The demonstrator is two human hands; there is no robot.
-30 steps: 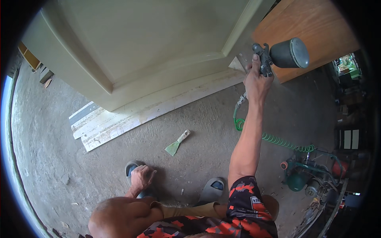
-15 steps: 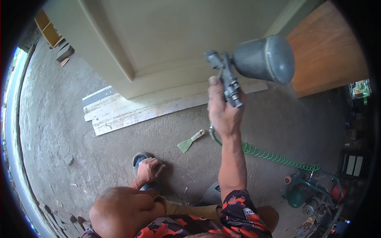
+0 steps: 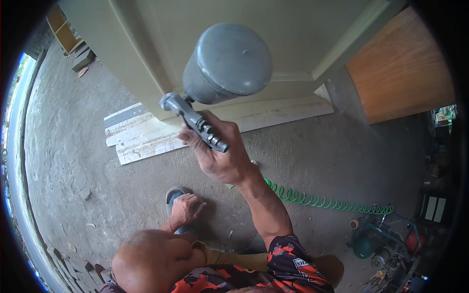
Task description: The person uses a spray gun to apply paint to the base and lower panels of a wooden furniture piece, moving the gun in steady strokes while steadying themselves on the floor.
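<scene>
My right hand (image 3: 220, 151) grips a metal spray gun (image 3: 190, 117) topped by a grey cup (image 3: 227, 61), held in front of the lower left part of an olive-beige panel (image 3: 122, 63) with raised mouldings. Under the panel lie long, stained white boards (image 3: 283, 111). My left hand (image 3: 188, 209) hangs low over my left sandal, holding nothing, with its fingers loosely bent and apart. A coiled green hose (image 3: 332, 201) trails rightward from behind my right arm. A small green scraper on the floor is mostly hidden behind that arm.
An orange-brown wood panel (image 3: 400, 73) is at the upper right. A green compressor (image 3: 364, 246) is at the lower right, among clutter. A wooden shelf unit (image 3: 63, 31) and blocks (image 3: 83, 61) lie at the upper left. A long pale edge (image 3: 19, 146) borders the floor at left.
My right hand has swept leftward and lower with the spray gun, from the panel's right edge across its front, and the cup has turned. My left hand has barely moved.
</scene>
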